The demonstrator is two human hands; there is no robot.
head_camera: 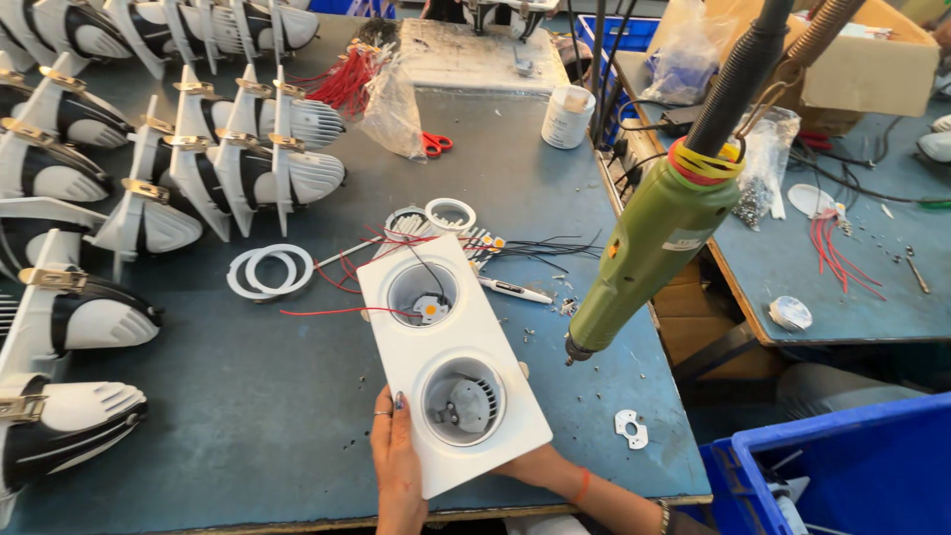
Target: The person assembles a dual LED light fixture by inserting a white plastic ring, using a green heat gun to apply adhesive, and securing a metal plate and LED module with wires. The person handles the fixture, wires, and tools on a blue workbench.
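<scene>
A white rectangular twin downlight housing (451,357) with two round openings lies tilted over the table's front edge. My left hand (394,466) grips its near left corner, thumb on the top face. My right hand (540,466) supports it from beneath at the near right, mostly hidden under the plate. The far opening holds a small LED chip with red and black wires (337,311) trailing out to the left. The near opening shows a grey finned part. A green electric screwdriver (649,243) hangs from above to the right of the housing, touched by neither hand.
Rows of black-and-white lamp heads (149,188) fill the table's left side. White rings (269,270), a small white pen-like tool (515,291), loose screws and a small bracket (631,428) lie about. A white cup (568,116), red scissors (436,145), a blue bin (852,476) at right.
</scene>
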